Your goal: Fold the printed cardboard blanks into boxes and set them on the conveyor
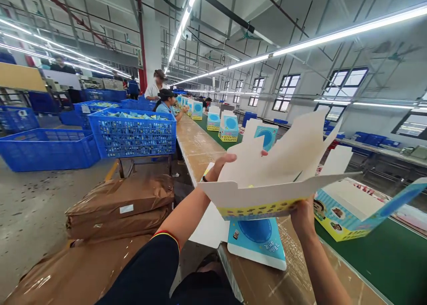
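Between my hands is a partly folded cardboard box (280, 162), raised above the bench with its white inside facing me and its flaps sticking out. A yellow printed strip runs along its near side. My left hand (222, 166) is closed on the box's far left panel, the thumb in sight and most fingers behind the card. At the lower right, my right hand (303, 214) grips the near edge, its fingers partly hidden under the box. Directly below, a flat blue printed carton (258, 245) lies on the brown bench (267, 285).
An open printed box (347, 207) stands on the green conveyor belt (383, 260) at right. Farther along are more boxes (228, 128). At left are a blue crate of packets (133, 134), an empty blue bin (50, 151) and brown wrapped bundles (123, 207). Co-workers (167, 102) sit and stand beyond.
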### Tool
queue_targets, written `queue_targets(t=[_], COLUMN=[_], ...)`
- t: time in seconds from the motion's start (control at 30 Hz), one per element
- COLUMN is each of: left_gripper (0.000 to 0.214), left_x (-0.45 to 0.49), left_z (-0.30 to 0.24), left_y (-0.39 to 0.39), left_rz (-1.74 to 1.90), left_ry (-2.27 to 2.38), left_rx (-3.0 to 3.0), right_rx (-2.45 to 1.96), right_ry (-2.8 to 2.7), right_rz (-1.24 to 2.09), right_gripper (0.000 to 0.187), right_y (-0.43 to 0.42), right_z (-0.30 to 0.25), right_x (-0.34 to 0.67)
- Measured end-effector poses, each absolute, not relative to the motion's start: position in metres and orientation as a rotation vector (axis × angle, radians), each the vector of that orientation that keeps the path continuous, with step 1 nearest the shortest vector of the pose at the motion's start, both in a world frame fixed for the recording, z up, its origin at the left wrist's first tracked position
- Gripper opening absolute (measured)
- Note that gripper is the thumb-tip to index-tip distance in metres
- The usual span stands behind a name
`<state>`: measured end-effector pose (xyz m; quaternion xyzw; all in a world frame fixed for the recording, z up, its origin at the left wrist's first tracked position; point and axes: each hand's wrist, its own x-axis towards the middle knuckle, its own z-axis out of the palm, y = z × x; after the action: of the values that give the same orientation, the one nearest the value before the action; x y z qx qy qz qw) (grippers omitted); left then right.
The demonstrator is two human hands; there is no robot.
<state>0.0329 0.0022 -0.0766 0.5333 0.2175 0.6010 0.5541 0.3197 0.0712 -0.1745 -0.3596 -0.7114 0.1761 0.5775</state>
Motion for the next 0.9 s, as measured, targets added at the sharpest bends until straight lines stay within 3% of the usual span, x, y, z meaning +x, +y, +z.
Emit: queue_targets(t=[0.1,0.3,0.4,0.53,0.67,0.77,0.9], left_gripper=[0.079,0.076,0.074,0.067,0.07,0.077,0.084], left_x=[0.036,0.024,0.029,0.038,0.037,0.034,0.034], left_z=[-0.069,-0.038,-0.04,-0.061,-0.089,-0.106,-0.121], left_y=[-0.001,0.022,0.029,0.037,0.046,0.051,0.056], left_rz=[1.473,1.581,1.539,1.444,1.356,1.348,1.357], left_ry=[0.488,0.614,0.687,0.842,1.055,1.094,1.056], left_rx=[1.382,1.665,1.85,1.809,1.803,1.73,1.645], right_rx=[-0.769,-0.563,-0.637,-0.894,-0.968,-1.339,-1.632], right_ry=[-1.577,-1.675,-1.74,-1.726,-2.073,-2.379,-2.6], right_rz=[0.282,-0.539,-0.701,-0.721,-0.492,-0.27,-0.175], right_gripper=[0.087,0.075,0.066,0.052,0.033,0.049,0.052], right_y=[0.052,-0.002,-0.014,-0.021,-0.018,-0.003,0.015], right_z=[-0.148,-0.091,-0.078,-0.082,-0.084,-0.078,-0.072], right_x=[0.302,0.303,0.302,0.291,0.275,0.263,0.243])
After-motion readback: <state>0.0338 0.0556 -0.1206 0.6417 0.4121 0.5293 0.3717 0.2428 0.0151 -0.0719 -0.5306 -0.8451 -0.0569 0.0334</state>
